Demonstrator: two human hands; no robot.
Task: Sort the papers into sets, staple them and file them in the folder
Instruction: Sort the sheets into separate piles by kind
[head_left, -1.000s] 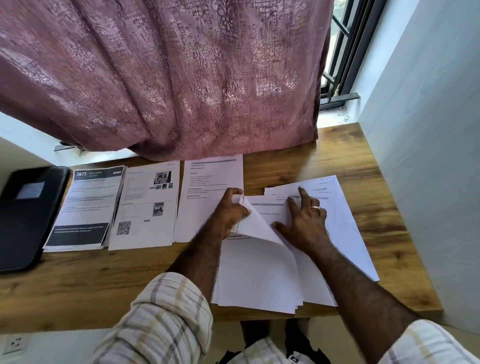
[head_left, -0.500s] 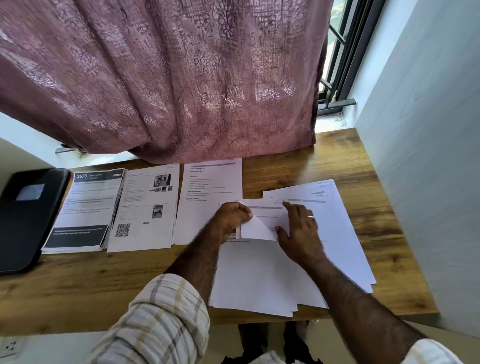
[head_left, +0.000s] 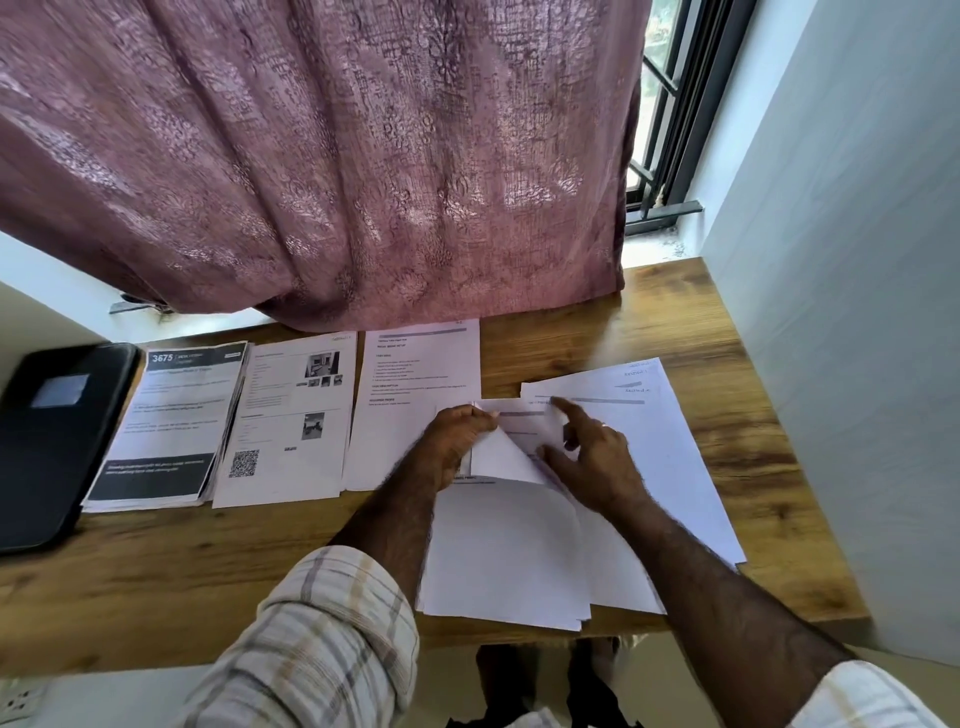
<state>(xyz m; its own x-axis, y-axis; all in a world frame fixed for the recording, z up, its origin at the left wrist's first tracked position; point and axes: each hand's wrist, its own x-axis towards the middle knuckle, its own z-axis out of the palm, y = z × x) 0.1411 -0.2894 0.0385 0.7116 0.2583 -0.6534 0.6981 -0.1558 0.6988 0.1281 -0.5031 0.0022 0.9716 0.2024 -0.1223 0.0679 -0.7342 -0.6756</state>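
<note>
Left hand (head_left: 457, 441) pinches the folded-back top corner of the unsorted paper stack (head_left: 511, 551), fingers curled round the flap. Right hand (head_left: 592, 462) rests on the sheets just beside that flap; index finger out straight, pointing at the header line of the exposed sheet, other fingers loosely bent and holding nothing.

Key relation: the stack runs lengthwise from under both hands back toward the person, long axis roughly front-to-back on the counter (head_left: 727, 332), near edge overhanging the counter edge. More loose sheets (head_left: 670, 441) fan out from under the right hand, on its far side from the left hand.

Sorted piles sit beyond the left hand, away from the right hand: text sheet pile (head_left: 421, 374) touching the left hand's side, then photo/QR pile (head_left: 291, 415), then dark-header pile (head_left: 171, 421), then black folder (head_left: 52, 431) furthest out. Left hand is nearer all of them.

Judgement: still sorting. No stapler visible.
</note>
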